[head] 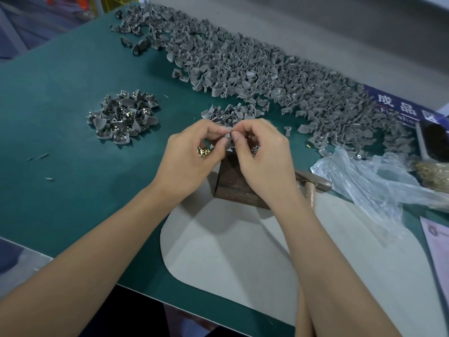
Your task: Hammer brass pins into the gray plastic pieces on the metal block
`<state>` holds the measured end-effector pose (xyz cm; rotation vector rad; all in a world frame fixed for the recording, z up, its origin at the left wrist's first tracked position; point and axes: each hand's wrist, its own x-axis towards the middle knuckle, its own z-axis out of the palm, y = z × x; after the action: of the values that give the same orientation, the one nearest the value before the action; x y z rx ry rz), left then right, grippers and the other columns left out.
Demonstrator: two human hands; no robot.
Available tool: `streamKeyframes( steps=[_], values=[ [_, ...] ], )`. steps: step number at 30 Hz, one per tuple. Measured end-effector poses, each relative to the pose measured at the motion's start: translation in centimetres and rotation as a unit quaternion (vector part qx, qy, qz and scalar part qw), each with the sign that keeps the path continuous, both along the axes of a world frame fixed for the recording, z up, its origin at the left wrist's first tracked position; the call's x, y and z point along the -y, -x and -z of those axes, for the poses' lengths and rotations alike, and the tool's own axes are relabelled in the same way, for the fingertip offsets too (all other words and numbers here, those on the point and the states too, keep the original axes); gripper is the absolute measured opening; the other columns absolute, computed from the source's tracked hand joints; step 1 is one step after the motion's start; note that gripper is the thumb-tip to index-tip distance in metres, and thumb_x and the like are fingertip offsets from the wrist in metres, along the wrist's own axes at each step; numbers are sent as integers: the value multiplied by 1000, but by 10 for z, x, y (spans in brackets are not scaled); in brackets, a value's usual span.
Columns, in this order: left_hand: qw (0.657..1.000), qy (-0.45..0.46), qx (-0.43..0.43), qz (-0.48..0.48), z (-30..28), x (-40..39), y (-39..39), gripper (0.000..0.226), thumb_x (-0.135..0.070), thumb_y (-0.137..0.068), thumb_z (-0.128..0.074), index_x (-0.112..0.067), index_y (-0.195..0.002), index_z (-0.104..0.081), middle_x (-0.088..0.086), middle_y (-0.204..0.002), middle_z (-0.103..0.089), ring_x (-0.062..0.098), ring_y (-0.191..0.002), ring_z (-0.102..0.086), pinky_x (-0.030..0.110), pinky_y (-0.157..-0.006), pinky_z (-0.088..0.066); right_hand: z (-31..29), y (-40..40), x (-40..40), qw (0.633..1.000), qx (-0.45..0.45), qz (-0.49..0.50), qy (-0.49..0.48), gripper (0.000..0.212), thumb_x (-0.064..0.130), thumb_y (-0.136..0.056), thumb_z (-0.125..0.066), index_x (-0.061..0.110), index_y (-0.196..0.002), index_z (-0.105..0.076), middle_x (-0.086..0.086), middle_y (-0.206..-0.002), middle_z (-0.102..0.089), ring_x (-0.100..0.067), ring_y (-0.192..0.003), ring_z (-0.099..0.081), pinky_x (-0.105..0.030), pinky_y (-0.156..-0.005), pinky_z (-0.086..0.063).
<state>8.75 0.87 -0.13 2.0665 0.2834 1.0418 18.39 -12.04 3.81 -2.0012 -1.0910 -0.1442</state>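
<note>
Both hands meet above the dark metal block [233, 183] at the table's middle. My left hand [192, 156] pinches a small gray plastic piece [227, 137] with thumb and forefinger, and several brass pins [203, 152] show under its curled fingers. My right hand [262, 154] pinches at the same piece from the right; whether a pin sits between its fingertips is hidden. The hammer [313, 184] lies on the table just right of the block, untouched.
A long heap of gray plastic pieces [255, 66] runs along the table's far side. A smaller pile of pieces with brass pins [122, 116] lies at the left. A crumpled plastic bag [374, 183] and loose brass pins [432, 173] lie at the right. A white mat [230, 251] covers the near table.
</note>
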Motion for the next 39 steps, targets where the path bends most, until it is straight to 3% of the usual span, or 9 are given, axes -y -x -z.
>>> streamKeyframes(
  steps=[14,21,29,33,39],
  values=[
    [1000,3,-6,3,1,-2,0,14,-14,-96,-70,-22,-107,-70,-40,-92,-64,-11,-83,-61,6,-72,-43,4,1,0,1000,13,8,17,5,18,-99,-64,15,-99,-69,6,-97,-66,-13,-90,-58,-42,-80,-50],
    [999,27,-17,9,2,-3,2,11,-13,-96,-71,-16,-107,-71,-30,-88,-66,-7,-80,-64,7,-72,-44,4,0,0,999,35,-7,19,5,12,-99,-66,13,-98,-71,4,-96,-67,-17,-90,-61,-44,-78,-51],
    [997,72,-14,35,1,-6,1,14,-16,-98,-69,-27,-106,-66,-29,-96,-71,-2,-94,-70,10,-79,-48,3,-4,0,1000,4,-2,-5,7,13,-95,-71,13,-97,-78,8,-91,-71,-4,-82,-56,-26,-77,-46],
    [998,62,-4,32,0,-5,2,14,-17,-98,-69,-28,-106,-66,-30,-96,-70,-1,-93,-70,12,-78,-50,4,-2,-1,1000,-4,12,-9,6,17,-94,-72,17,-96,-78,13,-89,-70,-1,-78,-56,-24,-74,-45],
    [992,120,8,39,-1,-1,1,16,-16,-98,-68,-30,-104,-66,-18,-98,-75,5,-95,-73,16,-80,-51,2,-1,0,1000,-12,13,-25,5,16,-94,-74,16,-95,-78,11,-87,-72,0,-77,-59,-21,-73,-46]
  ],
)
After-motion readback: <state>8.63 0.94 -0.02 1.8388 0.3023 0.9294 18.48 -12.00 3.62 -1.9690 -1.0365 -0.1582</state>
